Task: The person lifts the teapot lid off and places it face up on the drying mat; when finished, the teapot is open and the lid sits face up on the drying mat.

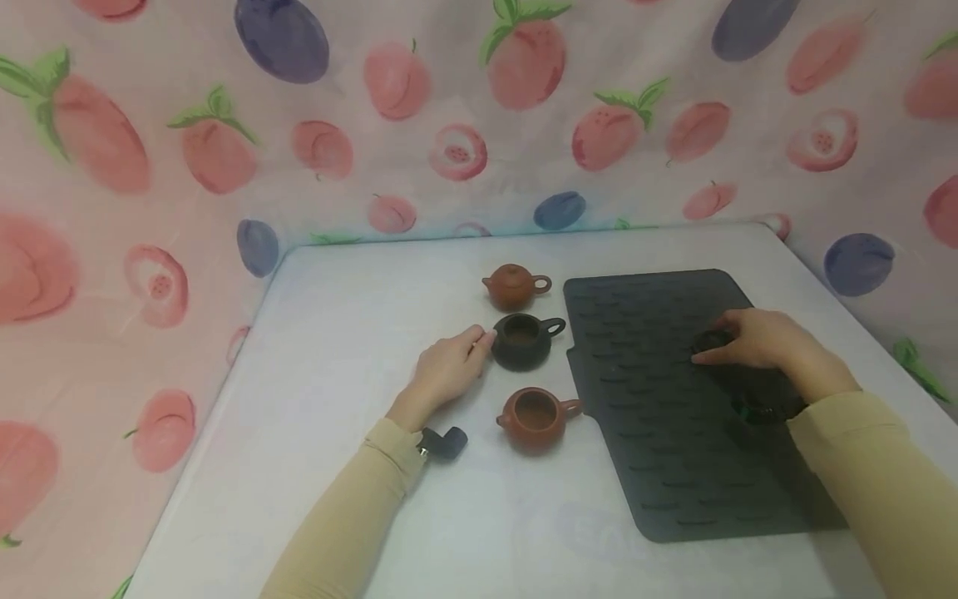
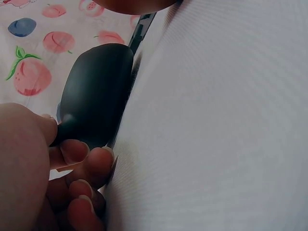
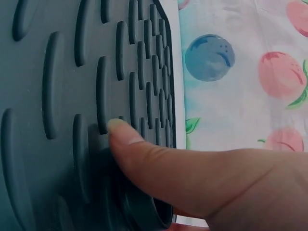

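My left hand (image 1: pixel 449 366) pinches the spout of a lidless dark teapot (image 1: pixel 521 353), whose handle points right; the left wrist view shows the thumb and index finger at the dark teapot's spout (image 2: pixel 60 134). Over the black ridged mat (image 1: pixel 651 449), my right hand (image 1: pixel 759 337) holds a small dark round piece (image 1: pixel 711 339) between thumb and fingers. In the right wrist view this round piece (image 3: pixel 147 211) shows a raised rim under the thumb; its kind is unclear. Behind the dark teapot stands a lidded reddish-brown teapot (image 1: pixel 512 289). A lidless reddish-brown teapot (image 1: pixel 533 433) stands in front.
The three teapots stand in a column on the white table (image 1: pixel 359 299), left of the mat. A wrist camera (image 1: pixel 445 443) sits on the left wrist, and another dark device (image 1: pixel 759 409) on the right. Fruit-patterned cloth (image 1: pixel 449 91) lines the back and sides.
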Motion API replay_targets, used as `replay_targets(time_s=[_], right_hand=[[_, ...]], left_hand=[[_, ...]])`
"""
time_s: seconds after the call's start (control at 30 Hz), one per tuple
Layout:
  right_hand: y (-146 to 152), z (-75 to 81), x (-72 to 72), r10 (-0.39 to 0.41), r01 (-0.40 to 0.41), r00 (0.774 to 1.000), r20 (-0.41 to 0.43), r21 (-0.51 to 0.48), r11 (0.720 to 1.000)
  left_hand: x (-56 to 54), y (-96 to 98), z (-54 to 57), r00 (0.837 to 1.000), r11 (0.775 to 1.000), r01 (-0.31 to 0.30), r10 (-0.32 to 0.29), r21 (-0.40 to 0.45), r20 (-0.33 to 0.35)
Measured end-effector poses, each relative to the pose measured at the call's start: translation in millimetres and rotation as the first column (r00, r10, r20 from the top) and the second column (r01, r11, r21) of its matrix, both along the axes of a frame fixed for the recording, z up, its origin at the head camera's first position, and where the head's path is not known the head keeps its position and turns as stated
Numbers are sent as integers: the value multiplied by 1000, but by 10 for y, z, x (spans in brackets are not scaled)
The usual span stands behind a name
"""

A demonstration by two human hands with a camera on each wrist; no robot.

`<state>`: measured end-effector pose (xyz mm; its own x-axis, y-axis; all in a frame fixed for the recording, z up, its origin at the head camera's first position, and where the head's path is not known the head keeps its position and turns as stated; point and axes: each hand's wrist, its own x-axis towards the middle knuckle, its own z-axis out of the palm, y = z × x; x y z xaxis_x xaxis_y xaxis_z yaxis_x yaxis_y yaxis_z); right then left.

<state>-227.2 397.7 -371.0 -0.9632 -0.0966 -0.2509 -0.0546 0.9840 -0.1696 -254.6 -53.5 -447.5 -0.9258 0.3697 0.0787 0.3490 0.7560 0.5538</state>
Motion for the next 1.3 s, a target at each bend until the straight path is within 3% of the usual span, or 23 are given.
replay_targets(time_s=[0.2,0.37,0.93,1.13,1.3], right_hand=[[-161,120,-199,23,-23,999,-29,-13,1000],[-217,144,-277,34,-41,995,-96,-68,997],[-159,57,-154,36,-43,995,-95,-73,996],[-232,46,-101,49,-71,983,-179,-120,990],[-507,89,-149,67,-123,962,-266,-199,972]], left_hand=[[-12,-95,37,998,998,-61,61,34,-17],[-28,-122,36,998,996,-58,59,62,-23],[-29,-37,2,999,999,-28,29,24,-23],[-15,-13,-4,1000,1000,-12,12,11,-18],[-4,12,2,1000,1000,-4,4,2,-14]])
